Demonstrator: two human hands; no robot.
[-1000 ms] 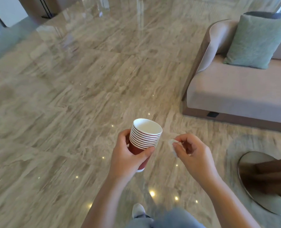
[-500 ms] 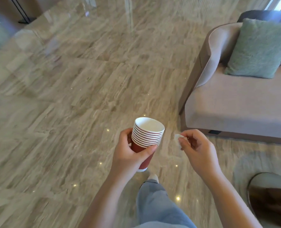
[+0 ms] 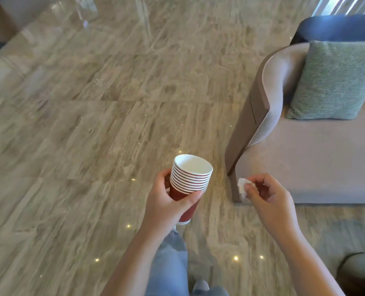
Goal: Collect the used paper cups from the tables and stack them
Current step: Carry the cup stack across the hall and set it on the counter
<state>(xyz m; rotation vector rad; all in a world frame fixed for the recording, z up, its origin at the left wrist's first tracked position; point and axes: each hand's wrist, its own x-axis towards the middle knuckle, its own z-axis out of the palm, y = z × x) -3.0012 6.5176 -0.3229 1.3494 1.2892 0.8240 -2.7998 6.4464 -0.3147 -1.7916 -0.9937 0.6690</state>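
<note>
Left hand [image 3: 166, 201] wraps a stack of red paper cups [image 3: 189, 184], thumb across the front of the red wall, fingers curled round the far side, grip closed on it. Stack is nested, white rims layered one over another, white inside of the top cup showing and looks empty; it tilts a bit, mouth leaning away and to the right. Stack is held in the air over the floor, not resting on anything, lower centre of view. Right hand [image 3: 267, 199] is off to the right of the stack, apart from it, fingers pinched on a small white crumpled scrap [image 3: 242, 186], probably tissue or paper, too small and blurred to be sure. Scrap sticks out on the left side of the fingertips, toward the cups but not touching them. Both forearms bare, coming up from the bottom edge. Floor [image 3: 91, 135] is glossy beige marble-look tile with small light reflections. Beige sofa [image 3: 305, 163] on the right, its curved armrest end near the right hand; green cushion [image 3: 337, 80] leans upright in the corner of the seat against the back. Blue jeans leg [image 3: 168, 263] below the cups, light shoe toe [image 3: 200, 286] at the bottom edge. Dark rounded object at bottom right corner, cut off, cannot tell what it is.
</note>
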